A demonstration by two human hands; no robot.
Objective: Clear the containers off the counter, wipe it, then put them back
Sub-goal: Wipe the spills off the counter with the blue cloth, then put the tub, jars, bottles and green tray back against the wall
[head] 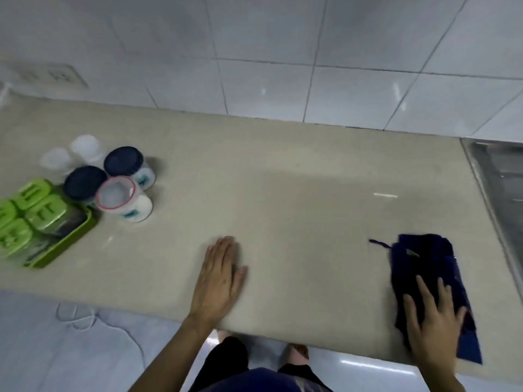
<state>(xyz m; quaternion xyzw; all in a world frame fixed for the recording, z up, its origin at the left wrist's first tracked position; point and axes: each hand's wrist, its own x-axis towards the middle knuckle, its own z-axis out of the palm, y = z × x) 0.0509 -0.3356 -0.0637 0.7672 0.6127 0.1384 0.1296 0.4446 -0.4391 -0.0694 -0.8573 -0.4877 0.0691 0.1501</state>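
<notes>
Plain beige counter (283,176), pale grey tiled wall (283,52) behind. Dark blue cloth (424,264) near the right edge. Toward the left edge: bright green tray (82,230) and lids, navy-lidded jars (124,162), red-rimmed clear jar (116,193), white tubs (85,145).

Wall (268,46): pale square tiles with dark grout lines, meeting the worktop's far edge.
Socket plate (56,76): white, set into the tiles at far left — blurred, its detail unreadable.
Sink (501,176): stainless steel, at the right edge — only its rim and part of its surface show.
Floor (56,349): light glossy tiles below the near edge.
Cable (85,318): thin, white, lying in loose loops on the floor at lower left.
</notes>
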